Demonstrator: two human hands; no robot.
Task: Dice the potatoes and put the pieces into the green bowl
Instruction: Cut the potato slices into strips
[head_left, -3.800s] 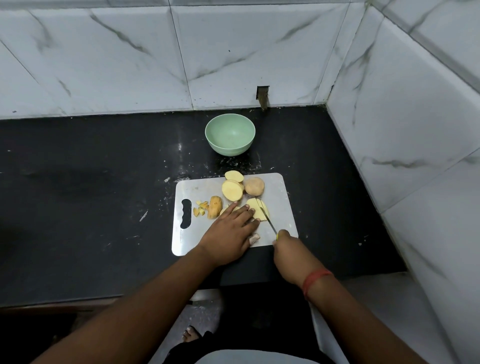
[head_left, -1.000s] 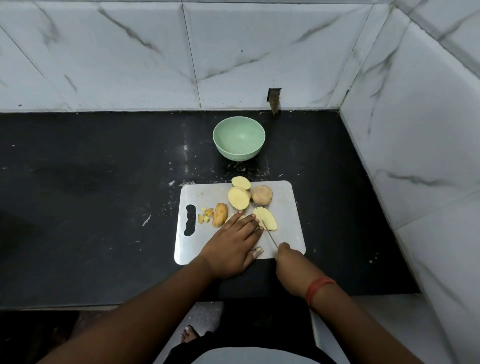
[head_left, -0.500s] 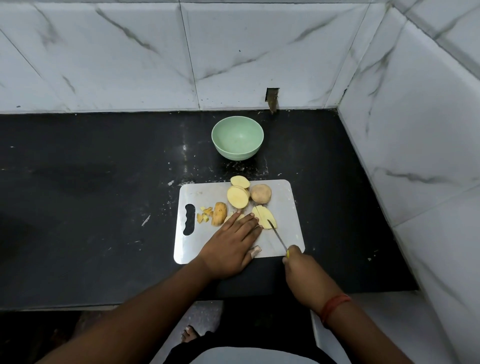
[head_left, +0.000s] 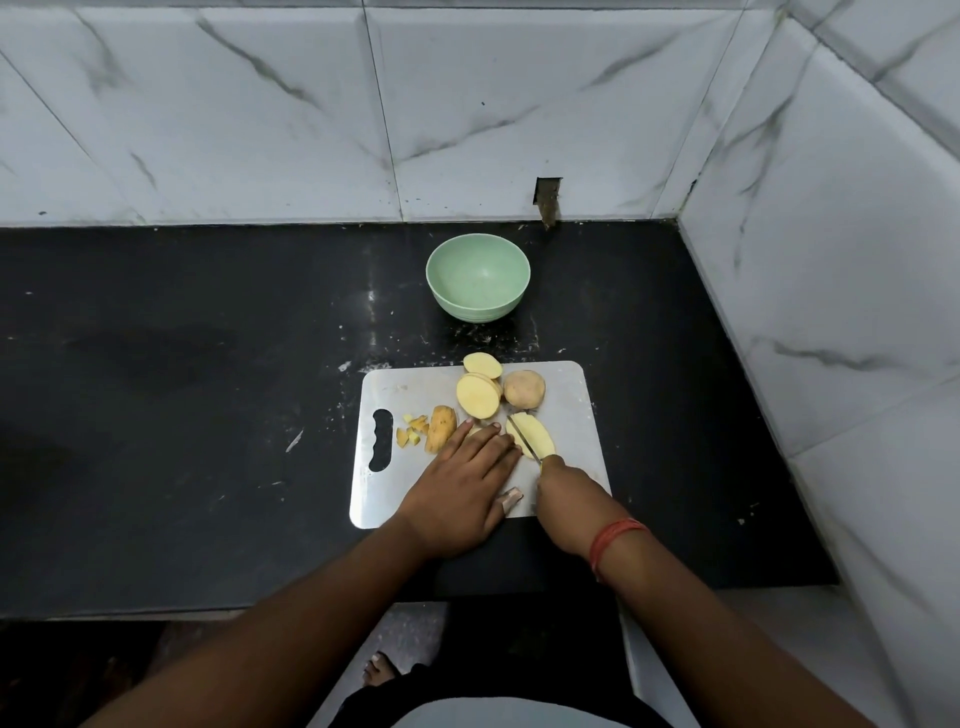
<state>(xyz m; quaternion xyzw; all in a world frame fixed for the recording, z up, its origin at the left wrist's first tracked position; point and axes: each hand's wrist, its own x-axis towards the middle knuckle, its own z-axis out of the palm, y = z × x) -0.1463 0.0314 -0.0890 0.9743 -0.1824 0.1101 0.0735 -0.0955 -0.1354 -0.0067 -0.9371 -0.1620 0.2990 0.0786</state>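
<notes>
Right hand (head_left: 563, 501) grips knife (head_left: 523, 440) on potato slice (head_left: 535, 434), left hand (head_left: 462, 486) lies flat (fingers straight) on cutting board (head_left: 582, 415) at the black counter's (head_left: 208, 415) front edge, green bowl (head_left: 478, 278) behind.

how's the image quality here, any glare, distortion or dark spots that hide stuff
Head view: wide-angle lens bows the wall tile lines and the counter edge; faint sheen streaks on the black counter near the green bowl; the metal cutting board looks bright but not blown out; the knife blade is thin and hard to trace; the area below the counter is too dark to read.
</notes>
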